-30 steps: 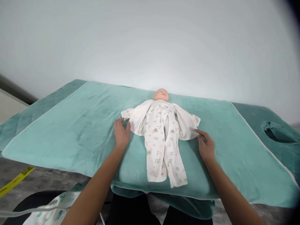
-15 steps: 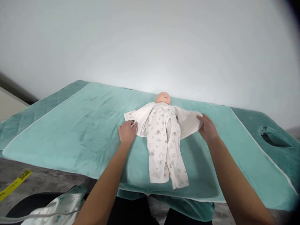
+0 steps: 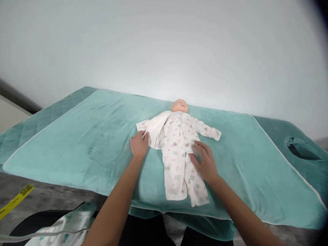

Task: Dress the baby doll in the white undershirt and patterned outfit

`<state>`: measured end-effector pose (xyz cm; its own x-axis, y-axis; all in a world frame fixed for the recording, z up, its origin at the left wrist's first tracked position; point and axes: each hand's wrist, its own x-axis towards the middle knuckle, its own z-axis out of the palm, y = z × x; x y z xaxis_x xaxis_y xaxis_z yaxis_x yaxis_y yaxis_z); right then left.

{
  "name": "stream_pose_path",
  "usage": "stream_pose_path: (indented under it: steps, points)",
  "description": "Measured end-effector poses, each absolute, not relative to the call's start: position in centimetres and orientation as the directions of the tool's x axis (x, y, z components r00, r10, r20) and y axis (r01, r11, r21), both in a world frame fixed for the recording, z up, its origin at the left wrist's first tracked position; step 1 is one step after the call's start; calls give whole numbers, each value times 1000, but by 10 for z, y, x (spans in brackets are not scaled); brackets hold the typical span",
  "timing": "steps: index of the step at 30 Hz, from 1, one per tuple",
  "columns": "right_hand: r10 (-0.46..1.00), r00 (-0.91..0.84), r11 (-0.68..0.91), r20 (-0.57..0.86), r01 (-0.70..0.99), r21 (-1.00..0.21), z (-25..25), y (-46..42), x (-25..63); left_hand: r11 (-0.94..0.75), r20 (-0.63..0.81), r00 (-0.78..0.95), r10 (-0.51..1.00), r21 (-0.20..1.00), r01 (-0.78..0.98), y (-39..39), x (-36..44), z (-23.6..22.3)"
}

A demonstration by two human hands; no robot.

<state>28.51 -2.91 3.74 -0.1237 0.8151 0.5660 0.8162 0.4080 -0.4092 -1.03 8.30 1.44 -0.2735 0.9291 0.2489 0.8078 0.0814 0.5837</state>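
Head view | doll [image 3: 179, 105] lies face up on bed [image 3: 84, 143], patterned baby outfit [image 3: 174, 164] spread below its head | left hand [image 3: 139, 146]: grip pinched on open flap [image 3: 155, 131], plain side up | right hand [image 3: 207, 164]: fingertips at outfit's front, cannot tell if grip is closed

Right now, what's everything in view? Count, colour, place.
Doll: one, pinkish, by wall
Printed outfit: one or two pieces, white, on doll
Cover: one, green, under doll
Opening: one, dark, cover's right
Wall: one, pale grey, behind
Panel: one, off-white, far left
Floor: one, grey, below
Strip: one, yellow, lower left
Cloth: one, white-and-teal, bottom left
Cord: one, greyish, over cloth
Unclear object: one, black, beside cloth
Legs: two, black, bottom middle
Forearms: two, bare, lower middle
Left hand: one, bare, at outfit's flap
Right hand: one, bare, at outfit's hem
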Motion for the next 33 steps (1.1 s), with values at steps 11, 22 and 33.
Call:
stream_pose_path:
  steps: [11,22,33]
  points:
    - [787,-337,582,517,684,-440,55,-22,293,-294,329,-46,943,890,348,73,40,89]
    - [913,61,253,404,693,-676,114,65,269,-334,208,332,920,860,386,101,64,123]
    - [943,220,24,249,703,-711,88,160,256,-176,150,221,964,979,104,180,107,102]
